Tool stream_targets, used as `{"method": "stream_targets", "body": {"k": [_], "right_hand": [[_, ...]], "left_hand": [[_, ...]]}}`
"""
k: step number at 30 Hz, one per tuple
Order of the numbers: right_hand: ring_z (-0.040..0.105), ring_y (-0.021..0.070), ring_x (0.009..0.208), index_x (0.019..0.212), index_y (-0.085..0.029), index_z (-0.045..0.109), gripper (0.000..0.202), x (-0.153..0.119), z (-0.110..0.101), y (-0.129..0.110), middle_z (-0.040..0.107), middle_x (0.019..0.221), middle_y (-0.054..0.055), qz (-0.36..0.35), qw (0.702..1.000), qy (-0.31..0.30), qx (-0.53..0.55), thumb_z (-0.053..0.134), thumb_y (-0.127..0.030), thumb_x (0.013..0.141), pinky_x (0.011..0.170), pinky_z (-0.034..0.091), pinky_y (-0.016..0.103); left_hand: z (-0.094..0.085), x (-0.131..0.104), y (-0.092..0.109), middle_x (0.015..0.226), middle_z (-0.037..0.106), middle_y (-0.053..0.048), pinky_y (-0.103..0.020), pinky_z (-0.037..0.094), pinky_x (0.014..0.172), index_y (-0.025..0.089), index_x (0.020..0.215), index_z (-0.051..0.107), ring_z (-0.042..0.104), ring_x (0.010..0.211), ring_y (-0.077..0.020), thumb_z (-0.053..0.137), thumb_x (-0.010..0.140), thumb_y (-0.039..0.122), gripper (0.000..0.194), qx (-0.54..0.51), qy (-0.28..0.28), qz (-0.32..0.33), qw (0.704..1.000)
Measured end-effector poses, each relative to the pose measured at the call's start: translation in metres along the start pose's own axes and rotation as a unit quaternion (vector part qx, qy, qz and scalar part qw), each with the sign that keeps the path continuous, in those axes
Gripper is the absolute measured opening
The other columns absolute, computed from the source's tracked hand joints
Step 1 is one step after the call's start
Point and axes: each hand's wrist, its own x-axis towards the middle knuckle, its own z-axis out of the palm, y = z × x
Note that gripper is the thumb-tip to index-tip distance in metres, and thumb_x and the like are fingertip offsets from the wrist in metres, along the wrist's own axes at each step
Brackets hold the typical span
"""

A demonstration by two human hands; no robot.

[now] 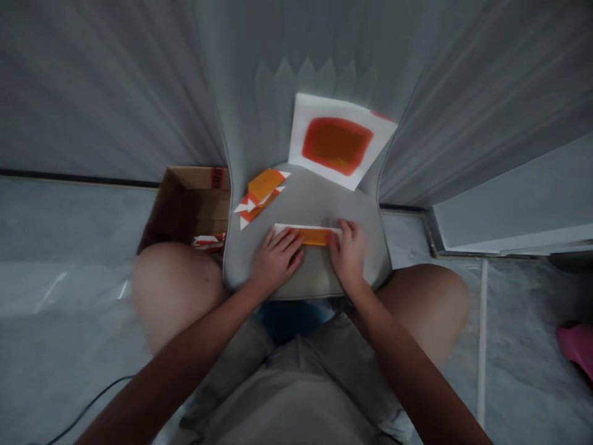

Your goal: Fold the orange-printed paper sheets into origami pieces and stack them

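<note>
A folded orange strip with a white upper edge lies across the grey chair seat. On its left end rests my left hand, palm down with fingers spread. My right hand touches the strip's right end; its fingers are blurred by motion, so their grip is unclear. Folded orange and white paper pieces lie on the seat's left side. Against the backrest leans a white sheet with an orange-red rounded square.
An open cardboard box stands on the floor left of the chair, with red and white folded paper inside. Grey curtains hang behind. A pink object is at the far right, and a dark cable at lower left.
</note>
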Motion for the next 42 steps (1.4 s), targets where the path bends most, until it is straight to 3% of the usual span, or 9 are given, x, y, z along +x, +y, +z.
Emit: {"method": "stream_targets", "body": {"k": [4, 8, 14, 27, 37, 42], "right_hand": [[0.047, 0.0345, 0.145, 0.146, -0.019, 0.060, 0.044, -0.005, -0.002, -0.011, 0.057, 0.151, 0.018, -0.110, 0.992, -0.054, -0.031, 0.042, -0.028, 0.107, 0.124, 0.030, 0.065], [0.051, 0.0305, 0.145, 0.146, -0.015, 0.061, 0.046, -0.008, -0.003, -0.018, 0.062, 0.150, 0.017, -0.157, 0.976, -0.139, -0.052, 0.038, -0.031, 0.109, 0.126, 0.033, 0.057], [0.042, 0.0337, 0.153, 0.155, -0.009, 0.050, 0.057, -0.019, 0.000, -0.026, 0.051, 0.159, 0.020, -0.124, 0.980, -0.132, -0.083, 0.036, -0.043, 0.111, 0.127, 0.027, 0.062], [0.034, 0.0324, 0.158, 0.158, -0.012, 0.046, 0.056, -0.048, 0.003, -0.052, 0.047, 0.163, 0.019, -0.051, 0.990, -0.098, -0.084, 0.036, -0.041, 0.110, 0.128, 0.022, 0.062], [0.036, 0.0323, 0.156, 0.156, -0.013, 0.048, 0.055, -0.044, 0.002, -0.054, 0.046, 0.163, 0.019, -0.040, 0.992, -0.091, -0.073, 0.040, -0.041, 0.109, 0.129, 0.019, 0.064], [0.034, 0.0314, 0.157, 0.156, -0.013, 0.048, 0.054, -0.043, 0.002, -0.056, 0.045, 0.164, 0.019, -0.033, 0.991, -0.103, -0.082, 0.040, -0.038, 0.108, 0.129, 0.019, 0.063]], "left_hand": [[0.002, -0.001, -0.001, 0.150, 0.062, -0.010, -0.058, 0.032, 0.128, 0.022, 0.148, 0.060, 0.049, 0.149, -0.0290, 0.049, 0.107, 0.037, 0.045, 0.000, -0.016, -0.005, 1.000], [0.002, 0.000, -0.002, 0.153, 0.060, -0.010, -0.054, 0.032, 0.129, 0.019, 0.148, 0.060, 0.047, 0.150, -0.0282, 0.044, 0.109, 0.039, 0.046, 0.019, -0.028, -0.006, 0.999], [0.004, 0.002, -0.001, 0.163, 0.048, -0.011, -0.051, 0.033, 0.128, 0.017, 0.147, 0.059, 0.041, 0.154, -0.0279, 0.037, 0.111, 0.039, 0.048, 0.034, -0.030, -0.027, 0.999], [0.009, 0.003, -0.002, 0.169, 0.037, -0.009, -0.058, 0.028, 0.129, 0.021, 0.159, 0.047, 0.032, 0.159, -0.0321, 0.039, 0.109, 0.039, 0.053, 0.016, -0.021, -0.044, 0.999], [0.007, 0.005, 0.002, 0.170, 0.035, -0.012, -0.057, 0.028, 0.129, 0.017, 0.163, 0.038, 0.032, 0.159, -0.0335, 0.041, 0.108, 0.041, 0.060, 0.039, -0.042, -0.066, 0.996], [0.009, 0.005, 0.000, 0.171, 0.033, -0.011, -0.057, 0.027, 0.130, 0.020, 0.166, 0.031, 0.032, 0.159, -0.0328, 0.043, 0.108, 0.039, 0.063, 0.031, -0.032, -0.061, 0.997]]}}
